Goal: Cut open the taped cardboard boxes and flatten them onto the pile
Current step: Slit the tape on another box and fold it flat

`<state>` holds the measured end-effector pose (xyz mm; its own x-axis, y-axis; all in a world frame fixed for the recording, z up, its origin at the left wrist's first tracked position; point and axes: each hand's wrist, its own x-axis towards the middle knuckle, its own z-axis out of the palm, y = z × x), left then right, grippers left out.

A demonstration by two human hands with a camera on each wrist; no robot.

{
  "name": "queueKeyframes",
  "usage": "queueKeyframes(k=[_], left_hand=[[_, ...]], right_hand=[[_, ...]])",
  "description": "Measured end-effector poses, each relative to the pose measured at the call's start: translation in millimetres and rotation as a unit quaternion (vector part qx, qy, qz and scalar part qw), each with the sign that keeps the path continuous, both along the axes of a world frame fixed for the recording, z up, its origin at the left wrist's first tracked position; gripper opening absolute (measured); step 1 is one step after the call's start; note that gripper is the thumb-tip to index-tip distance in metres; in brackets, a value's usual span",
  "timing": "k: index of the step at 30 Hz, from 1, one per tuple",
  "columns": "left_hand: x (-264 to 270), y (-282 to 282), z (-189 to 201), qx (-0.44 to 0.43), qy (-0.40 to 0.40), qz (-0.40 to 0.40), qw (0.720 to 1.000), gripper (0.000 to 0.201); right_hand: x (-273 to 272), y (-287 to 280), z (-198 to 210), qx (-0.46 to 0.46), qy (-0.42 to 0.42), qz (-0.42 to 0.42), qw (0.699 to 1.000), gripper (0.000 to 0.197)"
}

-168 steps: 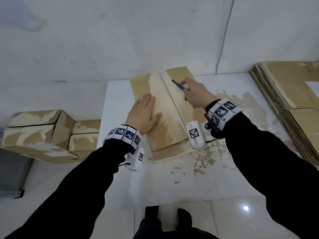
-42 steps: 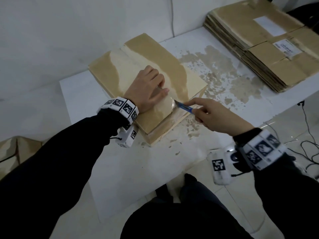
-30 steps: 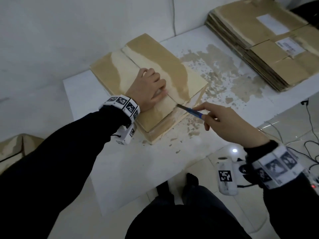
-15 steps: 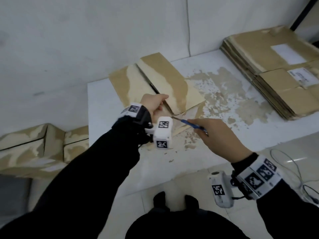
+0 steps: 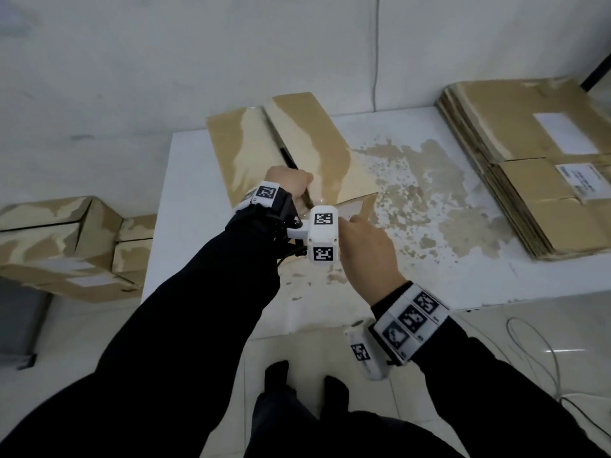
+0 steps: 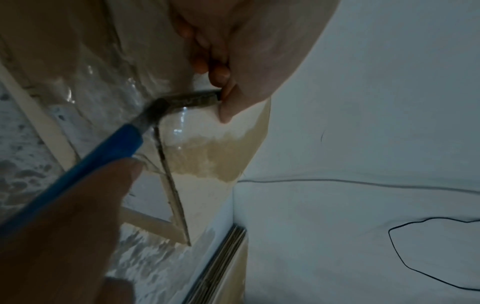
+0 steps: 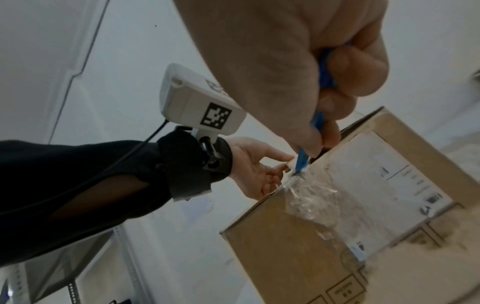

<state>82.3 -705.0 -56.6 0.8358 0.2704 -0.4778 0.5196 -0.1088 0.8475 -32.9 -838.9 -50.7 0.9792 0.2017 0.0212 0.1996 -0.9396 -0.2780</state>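
Observation:
A cardboard box [image 5: 317, 150] wrapped in clear tape lies on the white table [image 5: 185, 226], its top seam split down the middle. My left hand [image 5: 287, 180] grips the near edge of the left flap [image 6: 197, 98], fingers curled over it. My right hand [image 5: 363, 249] holds a blue box cutter [image 7: 318, 123]. The blade [image 6: 155, 111] sits at the box's near top corner, in the crinkled tape [image 7: 306, 195] on the end face. In the head view the cutter is hidden behind the left wrist camera.
A pile of flattened boxes [image 5: 529, 160] lies on the table's right end. Taped boxes [image 5: 59, 239] are stacked to the left, below table height. A cable [image 5: 375, 51] runs down the wall behind. Loose wires [image 5: 535, 352] lie on the floor at right.
My left hand went from pressing flat on the box top to gripping the flap's near edge. The cutter ran down the seam, pulled off, then came back to the near corner.

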Motion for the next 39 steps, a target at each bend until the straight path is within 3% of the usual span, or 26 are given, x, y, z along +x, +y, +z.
queueKeyframes(k=[3,5,9,12,14,16,19,21,22,24,26,28,30,32,35,39], left_hand=[[-11.6,-4.9,11.8,-0.044,-0.018,0.057,0.997,0.019],[-14.3,-8.2,9.8,-0.063,-0.027,0.044,0.997,0.029],[-13.7,-5.2,4.0,0.138,-0.076,-0.056,0.986,0.035],[-10.0,16.3,14.0,0.189,-0.074,-0.167,0.965,0.034],[-9.4,39.5,27.3,0.266,-0.042,-0.284,0.92,0.027],[-5.4,65.5,42.7,0.401,-0.017,-0.348,0.848,0.027],[2.2,90.9,58.8,0.531,0.003,-0.344,0.774,0.029],[6.7,90.8,58.9,0.575,0.003,-0.345,0.742,0.035],[5.9,84.1,56.6,0.571,-0.009,-0.353,0.741,0.04],[-0.9,60.7,51.5,0.494,-0.041,-0.368,0.787,0.047],[-14.2,31.5,41.4,0.433,-0.062,-0.409,0.801,0.046],[-29.0,9.8,27.1,0.451,-0.079,-0.413,0.787,0.046],[-43.2,3.5,12.1,0.48,-0.128,-0.38,0.781,0.047],[-51.7,8.9,-4.5,0.49,-0.21,-0.346,0.772,0.047],[-54.5,15.6,-19.9,0.492,-0.3,-0.318,0.753,0.048],[-43.7,11.5,-22.4,0.505,-0.32,-0.313,0.738,0.045]], right_hand=[[16.3,2.7,-5.4,0.002,-0.002,-0.016,1.0,0.044],[16.7,-10.5,-2.2,0.008,0.003,0.017,1.0,0.044],[-8.6,-61.1,23.1,0.136,0.079,0.06,0.986,0.027],[5.9,-90.1,30.3,0.27,0.03,-0.01,0.962,0.017],[27.3,-100.1,28.0,0.325,0.011,-0.058,0.944,0.019],[49.6,-105.4,22.2,0.329,0.009,-0.088,0.94,0.024],[71.7,-99.3,12.4,0.319,0.028,-0.14,0.937,0.029],[74.9,-85.8,3.9,0.358,0.067,-0.17,0.916,0.026],[72.6,-76.7,-2.4,0.411,0.105,-0.178,0.888,0.023],[56.5,-58.0,-8.9,0.5,0.173,-0.177,0.83,0.017],[41.9,-48.6,-13.6,0.536,0.18,-0.165,0.808,0.016],[37.0,-52.8,-16.8,0.507,0.157,-0.147,0.835,0.017],[36.4,-66.8,-19.8,0.402,0.121,-0.107,0.901,0.017],[35.3,-81.8,-20.4,0.311,0.095,-0.048,0.944,0.018],[34.4,-95.2,-18.0,0.268,0.082,-0.008,0.96,0.03],[36.5,-103.2,-9.3,0.24,0.092,0.024,0.966,0.03]])
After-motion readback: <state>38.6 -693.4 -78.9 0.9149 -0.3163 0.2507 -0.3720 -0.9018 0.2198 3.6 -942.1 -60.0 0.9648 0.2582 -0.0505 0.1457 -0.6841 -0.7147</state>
